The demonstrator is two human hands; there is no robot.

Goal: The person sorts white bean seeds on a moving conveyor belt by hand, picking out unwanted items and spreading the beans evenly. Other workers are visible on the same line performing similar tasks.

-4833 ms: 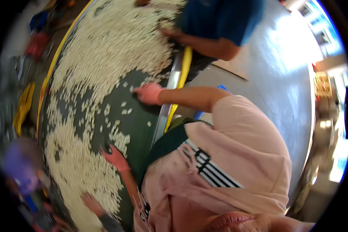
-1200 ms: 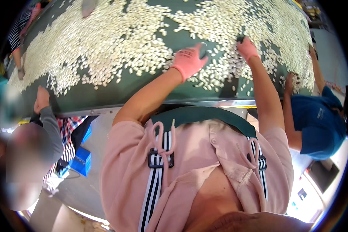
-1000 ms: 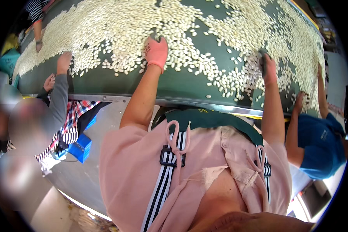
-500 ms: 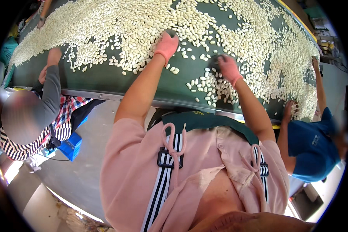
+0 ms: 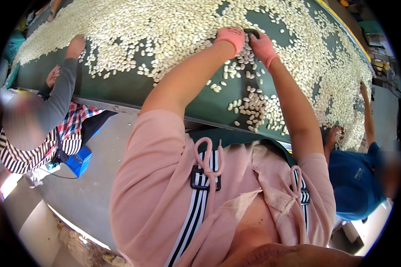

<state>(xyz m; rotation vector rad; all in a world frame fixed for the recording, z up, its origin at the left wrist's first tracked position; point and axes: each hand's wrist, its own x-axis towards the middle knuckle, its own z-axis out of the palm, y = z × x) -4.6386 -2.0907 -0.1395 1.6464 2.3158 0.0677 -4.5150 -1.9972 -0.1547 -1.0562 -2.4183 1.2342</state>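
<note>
Many white beans lie spread over a dark green table surface. My left hand, in a pink glove, rests at the edge of the thick bean layer; its fingers are turned away and hidden. Close beside it is my right hand, also in pink, with bent dark-coated fingers reaching toward the left hand. Its fingers look apart, and I see no bean held in them. Loose beans lie just below both hands. A separate small heap of beans sits near the table's front edge, left of my right forearm.
A metal rim borders the table's near side. At the left, a person in a grey sleeve reaches over the beans. Another person in a blue shirt works at the right. A blue box stands below the table at left.
My left hand has moved right and slightly away from me. My right hand has moved farther from me, off the small heap, so both hands are now side by side.
</note>
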